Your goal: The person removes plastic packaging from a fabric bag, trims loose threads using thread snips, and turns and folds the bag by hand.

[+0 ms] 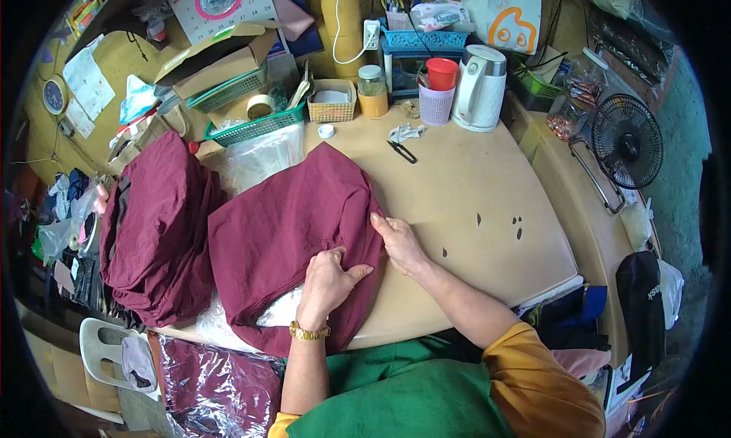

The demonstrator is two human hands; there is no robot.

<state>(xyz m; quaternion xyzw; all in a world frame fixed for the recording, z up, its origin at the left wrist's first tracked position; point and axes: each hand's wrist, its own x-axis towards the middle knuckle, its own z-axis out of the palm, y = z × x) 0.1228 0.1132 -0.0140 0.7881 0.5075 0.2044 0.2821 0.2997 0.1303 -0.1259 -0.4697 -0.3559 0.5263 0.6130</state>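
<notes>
A maroon cloth piece (pixel 293 198), which looks like a garment, lies bunched on the table in front of me. My right hand (pixel 397 242) grips its right edge, thumb on top and the fingers partly under the fabric. Lower on the same cloth, my left hand (pixel 331 279) has its fingers curled into the fabric, with the thumb pointing right. A gold watch (pixel 310 330) is on the left wrist. Left of this piece stands a tall folded stack of maroon cloth (pixel 158 232). Clear plastic (pixel 263 160) shows behind the piece and under it.
Black thread snips (pixel 402 151) lie on the tan table (pixel 457 202). Along the back are a white kettle (pixel 480 87), a lidded jar (pixel 372 91), a wicker basket (pixel 332 100) and a green basket (pixel 255 126). A black fan (pixel 627 141) stands right. Plastic-wrapped maroon cloth (pixel 217 388) sits below left.
</notes>
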